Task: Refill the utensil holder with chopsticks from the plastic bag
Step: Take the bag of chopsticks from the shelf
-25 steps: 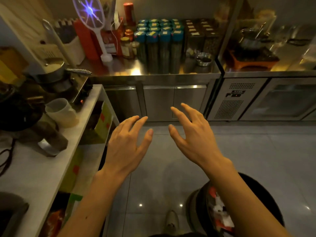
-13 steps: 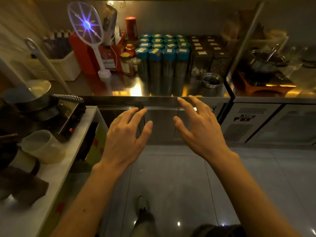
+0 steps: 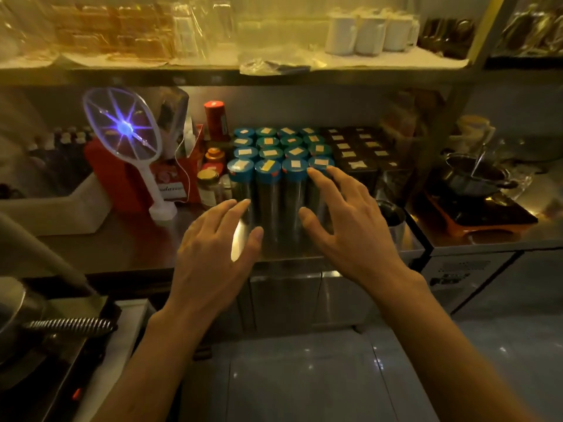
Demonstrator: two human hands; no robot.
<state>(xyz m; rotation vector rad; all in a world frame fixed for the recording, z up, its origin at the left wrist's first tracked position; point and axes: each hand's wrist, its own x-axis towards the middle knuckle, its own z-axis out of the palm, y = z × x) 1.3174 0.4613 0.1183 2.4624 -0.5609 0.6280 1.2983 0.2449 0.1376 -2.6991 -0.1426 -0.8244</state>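
My left hand [image 3: 213, 254] and my right hand [image 3: 350, 229] are both stretched out in front of me, fingers spread and holding nothing. They hover over the front edge of a steel counter [image 3: 137, 245], in front of a block of blue-lidded canisters [image 3: 280, 153]. My right fingertips reach about the height of the front-row lids. I see no chopsticks or utensil holder. On the upper shelf lies a crumpled clear plastic bag [image 3: 274, 65]; I cannot make out what is in it.
An electric fly swatter [image 3: 125, 132] stands lit at the left beside a red box [image 3: 128, 175]. White mugs [image 3: 368, 35] sit on the top shelf [image 3: 213, 76]. A pot [image 3: 475, 175] on an orange stove stands at the right. A dark appliance [image 3: 45, 345] is near my left elbow.
The view has risen and moved closer to the counter, so the upper shelf now shows. Both hands have stayed spread and now overlap the canisters rather than the cabinet doors.
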